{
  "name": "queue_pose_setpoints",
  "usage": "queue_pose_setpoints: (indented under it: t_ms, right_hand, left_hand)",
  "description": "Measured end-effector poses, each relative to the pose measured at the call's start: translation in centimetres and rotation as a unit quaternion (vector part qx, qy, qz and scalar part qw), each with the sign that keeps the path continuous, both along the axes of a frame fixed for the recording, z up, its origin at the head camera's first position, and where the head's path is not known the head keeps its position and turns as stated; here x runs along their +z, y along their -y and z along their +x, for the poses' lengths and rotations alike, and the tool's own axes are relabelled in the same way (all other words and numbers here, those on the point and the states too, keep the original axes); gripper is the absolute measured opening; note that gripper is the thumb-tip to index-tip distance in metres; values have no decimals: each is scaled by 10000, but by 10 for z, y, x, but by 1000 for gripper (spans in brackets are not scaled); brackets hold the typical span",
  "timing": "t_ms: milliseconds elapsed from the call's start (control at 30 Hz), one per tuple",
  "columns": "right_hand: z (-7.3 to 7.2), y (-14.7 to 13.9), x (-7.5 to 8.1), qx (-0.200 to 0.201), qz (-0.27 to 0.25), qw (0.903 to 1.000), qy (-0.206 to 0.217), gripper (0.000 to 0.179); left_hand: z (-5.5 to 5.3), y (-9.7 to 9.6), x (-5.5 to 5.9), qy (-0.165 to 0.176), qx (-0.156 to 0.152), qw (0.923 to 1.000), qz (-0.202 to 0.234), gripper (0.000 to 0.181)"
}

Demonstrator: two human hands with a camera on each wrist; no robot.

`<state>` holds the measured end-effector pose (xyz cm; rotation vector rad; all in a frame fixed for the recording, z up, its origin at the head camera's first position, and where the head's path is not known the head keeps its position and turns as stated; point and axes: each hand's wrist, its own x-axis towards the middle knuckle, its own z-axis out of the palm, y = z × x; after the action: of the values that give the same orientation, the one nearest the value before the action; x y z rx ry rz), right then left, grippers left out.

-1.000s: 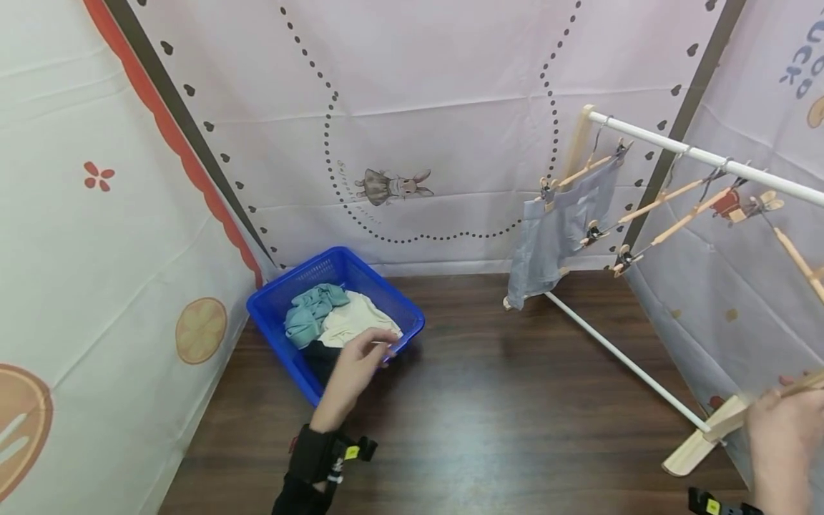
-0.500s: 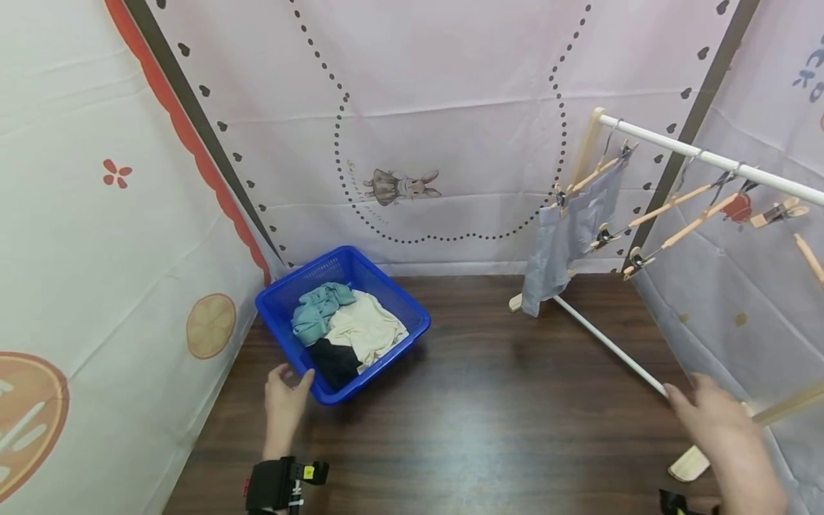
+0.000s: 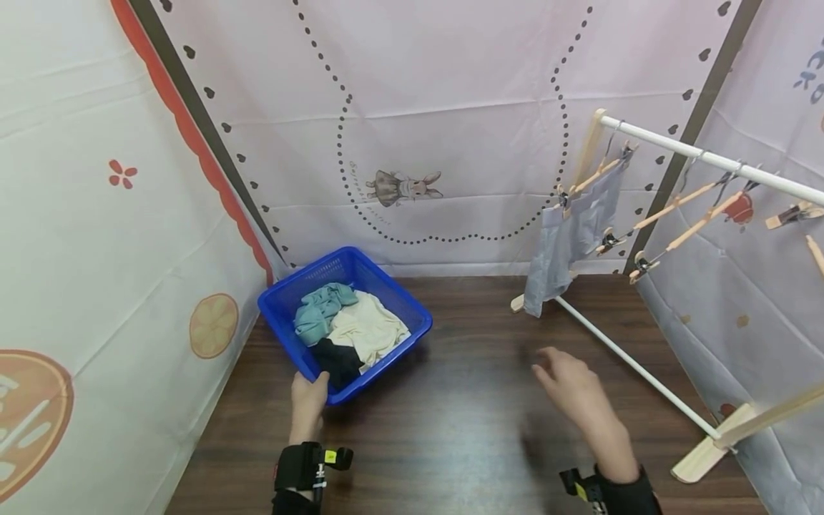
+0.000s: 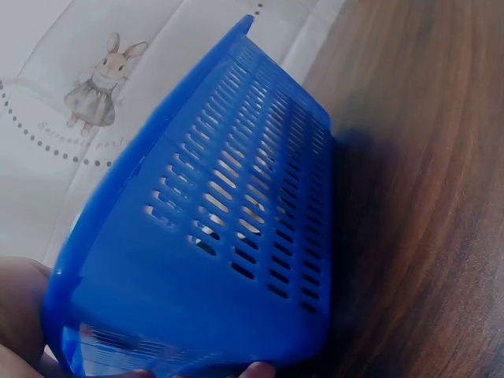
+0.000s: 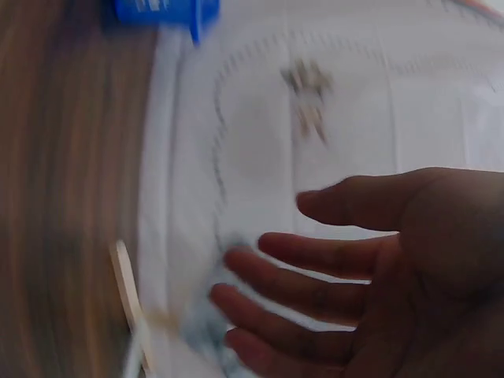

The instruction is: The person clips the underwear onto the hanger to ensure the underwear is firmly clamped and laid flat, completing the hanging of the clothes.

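My left hand (image 3: 307, 402) grips the near-left corner of a blue plastic laundry basket (image 3: 384, 361) on the floor. In the left wrist view, the thumb lies over the rim and fingertips (image 4: 258, 370) show under the slotted basket side (image 4: 220, 228). Crumpled inside are a teal cloth (image 3: 322, 311), a cream cloth (image 3: 368, 329) and a black cloth (image 3: 336, 363). To the right, my right hand (image 3: 576, 390) hangs above the floor between basket and rack. Its fingers (image 5: 307, 291) are spread and relaxed, holding nothing.
A small garment rack with a white rail (image 3: 682, 146) stands at the right. Grey trousers (image 3: 560, 243) hang clipped at its far end, beside several bare clip hangers (image 3: 702, 223). A lower bar (image 3: 637, 368) and wooden foot (image 3: 702, 447) lie near the floor. Printed fabric walls surround the area.
My left hand has moved from above the basket to its near-left corner and now grips the rim. My right hand has left the rack's near end and come leftward.
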<state>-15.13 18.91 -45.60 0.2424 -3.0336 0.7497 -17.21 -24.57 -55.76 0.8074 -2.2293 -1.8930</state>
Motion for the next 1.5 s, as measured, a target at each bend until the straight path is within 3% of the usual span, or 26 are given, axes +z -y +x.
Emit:
queue_pose_setpoints:
  t_ms: [133, 267, 500, 600, 867, 1067, 1200, 1333, 1500]
  right_hand:
    - [-9, 47, -11, 546, -315, 9980, -69, 23]
    - [-24, 91, -20, 1153, -754, 9900, -306, 18]
    - [-63, 176, -35, 2210, -1414, 9543, -1429, 17]
    - [-79, 209, -41, 2374, -1214, 9532, -1424, 18]
    - [-106, 260, -56, 2201, 225, 9730, -660, 37]
    - [-114, 280, -60, 2127, 1126, 9705, 162, 36]
    - [-120, 288, -62, 1865, 1274, 9727, 530, 29]
    - [-125, 289, -68, 1588, 1377, 9765, 473, 16]
    - [-127, 284, -75, 1631, 1109, 9804, 4, 10]
  left_hand:
    - [-1, -1, -2, -37, 168, 9998, -78, 61]
    - [-3, -2, -1, -87, 226, 9996, -145, 60]
    - [-2, 1, 1, -86, 294, 9992, -261, 58]
    - [-3, 0, 0, -145, 414, 9989, -173, 58]
    - [-3, -5, -2, -221, 514, 9984, -93, 55]
    - [-3, -5, -3, -302, 611, 9976, -108, 54]
    - [-3, -6, -4, -369, 624, 9974, -39, 54]
    - [-1, -7, -6, -252, 535, 9982, 46, 56]
    - [0, -7, -6, -186, 557, 9982, 96, 57]
